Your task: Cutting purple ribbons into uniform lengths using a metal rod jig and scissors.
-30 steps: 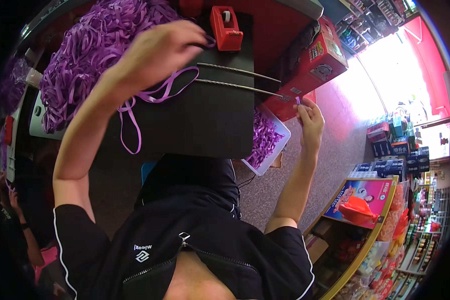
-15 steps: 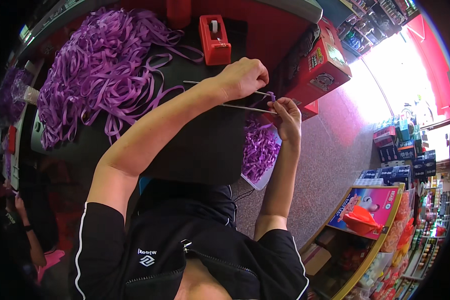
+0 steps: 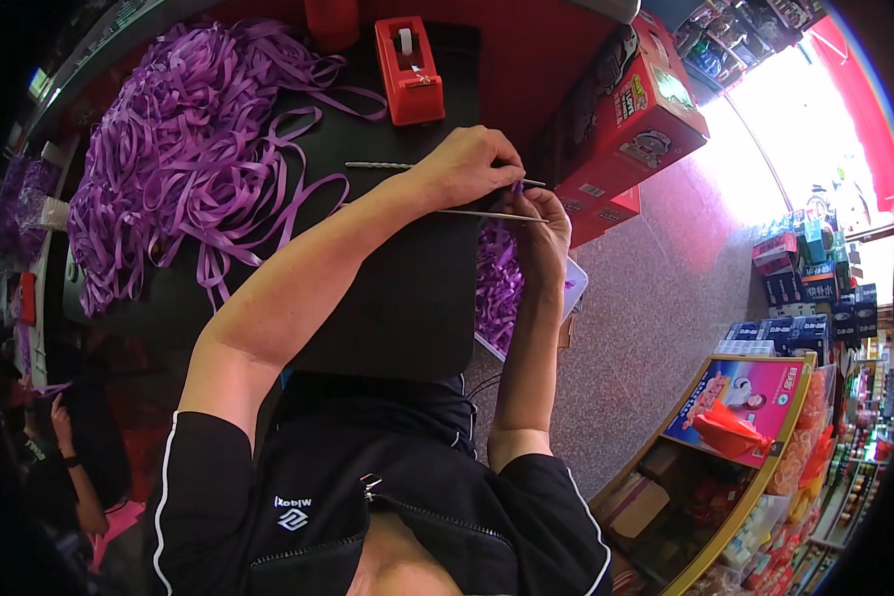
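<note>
Shifted rightward from the ribbon heap (image 3: 184, 149) since the earlier frame, my left hand (image 3: 472, 164), grip indeterminable, meets my right hand (image 3: 544, 236), pinching a purple ribbon (image 3: 518, 188) near the metal rods (image 3: 485, 214) past the surface's (image 3: 397, 318) right edge; much remains heaped toward the far-left corner, while purple pieces (image 3: 497, 288) already fill the tray (image 3: 577, 283) beyond that edge.

A black short-sleeved top (image 3: 348, 447), seen from above. White piping (image 3: 164, 497) runs down the outer edge of each sleeve, and the sleeves stop above the elbows. The dark metal zip (image 3: 447, 520) is partly undone, spreading into an open V at the neck, with a silvery pull tab (image 3: 371, 485) at its point. A small white angular emblem (image 3: 293, 519) with lettering marks the chest. Below are black trousers (image 3: 368, 407). The left hand (image 3: 472, 164) and right hand (image 3: 546, 233) are bare.
</note>
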Tool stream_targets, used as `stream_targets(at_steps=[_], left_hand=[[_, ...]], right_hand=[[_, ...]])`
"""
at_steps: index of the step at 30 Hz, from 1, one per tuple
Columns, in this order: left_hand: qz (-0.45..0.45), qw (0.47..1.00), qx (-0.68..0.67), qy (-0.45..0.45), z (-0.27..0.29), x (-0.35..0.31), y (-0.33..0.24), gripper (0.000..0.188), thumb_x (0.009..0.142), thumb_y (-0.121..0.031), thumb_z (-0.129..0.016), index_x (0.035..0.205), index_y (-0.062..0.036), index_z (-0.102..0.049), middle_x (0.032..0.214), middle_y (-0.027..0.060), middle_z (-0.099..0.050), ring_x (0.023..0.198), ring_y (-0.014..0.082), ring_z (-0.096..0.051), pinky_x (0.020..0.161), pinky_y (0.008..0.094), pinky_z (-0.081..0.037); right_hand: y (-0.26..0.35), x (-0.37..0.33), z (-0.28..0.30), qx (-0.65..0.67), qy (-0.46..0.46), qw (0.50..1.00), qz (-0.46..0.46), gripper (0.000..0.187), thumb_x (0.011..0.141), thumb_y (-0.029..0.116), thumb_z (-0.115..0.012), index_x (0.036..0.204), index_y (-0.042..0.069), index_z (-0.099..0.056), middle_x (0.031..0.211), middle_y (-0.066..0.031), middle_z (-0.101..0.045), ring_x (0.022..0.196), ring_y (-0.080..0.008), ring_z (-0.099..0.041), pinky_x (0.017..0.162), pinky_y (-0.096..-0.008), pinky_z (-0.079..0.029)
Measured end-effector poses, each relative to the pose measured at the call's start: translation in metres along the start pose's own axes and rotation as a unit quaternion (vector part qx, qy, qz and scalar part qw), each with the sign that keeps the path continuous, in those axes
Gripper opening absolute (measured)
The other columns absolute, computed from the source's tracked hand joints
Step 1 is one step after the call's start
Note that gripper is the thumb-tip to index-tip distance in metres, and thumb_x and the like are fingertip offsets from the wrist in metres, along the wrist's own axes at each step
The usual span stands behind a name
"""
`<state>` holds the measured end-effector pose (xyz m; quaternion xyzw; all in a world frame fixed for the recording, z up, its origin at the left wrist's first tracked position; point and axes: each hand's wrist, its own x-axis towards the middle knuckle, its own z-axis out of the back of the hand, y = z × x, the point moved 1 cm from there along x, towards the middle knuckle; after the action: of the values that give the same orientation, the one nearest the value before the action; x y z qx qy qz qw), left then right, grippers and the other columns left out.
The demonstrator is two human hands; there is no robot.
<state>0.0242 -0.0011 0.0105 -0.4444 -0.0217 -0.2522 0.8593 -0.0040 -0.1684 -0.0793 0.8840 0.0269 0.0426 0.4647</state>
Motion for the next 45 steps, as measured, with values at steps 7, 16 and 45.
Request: stream_targets(at_steps=[7,16,45], left_hand=[[-0.017,1.0,0.008,0.016,0.004,-0.004,0.001,0.02,0.082,-0.02,-0.064,0.091,-0.0023,-0.07,0.114,0.0136,-0.063,0.113,0.0276,-0.055,0.095,0.0353,-0.043],[-0.012,1.0,0.022,0.002,0.001,-0.004,0.002,0.023,0.082,-0.021,-0.064,0.092,-0.0025,-0.071,0.12,0.0149,-0.06,0.12,0.0288,-0.05,0.1,0.0363,-0.039],[-0.025,0.999,0.045,-0.003,-0.005,-0.003,-0.001,0.018,0.084,-0.019,-0.065,0.093,-0.0033,-0.07,0.122,0.0127,-0.06,0.12,0.0269,-0.051,0.099,0.035,-0.039]], right_hand=[[-0.008,-0.006,-0.011,0.019,0.01,1.0,-0.002,0.012,0.089,0.011,-0.064,0.096,0.003,-0.059,0.088,-0.0067,-0.067,0.075,-0.0086,-0.063,0.067,-0.0198,-0.049],[0.012,0.004,-0.011,-0.266,0.012,0.961,0.069,0.026,0.087,0.009,-0.061,0.111,-0.002,-0.061,0.095,-0.0032,-0.064,0.085,-0.0069,-0.057,0.072,-0.0228,-0.047],[-0.159,-0.041,0.148,-0.351,-0.131,0.925,-0.064,0.024,0.083,0.019,-0.07,0.097,0.0,-0.07,0.087,-0.0032,-0.069,0.08,-0.0094,-0.061,0.075,-0.0235,-0.047]])
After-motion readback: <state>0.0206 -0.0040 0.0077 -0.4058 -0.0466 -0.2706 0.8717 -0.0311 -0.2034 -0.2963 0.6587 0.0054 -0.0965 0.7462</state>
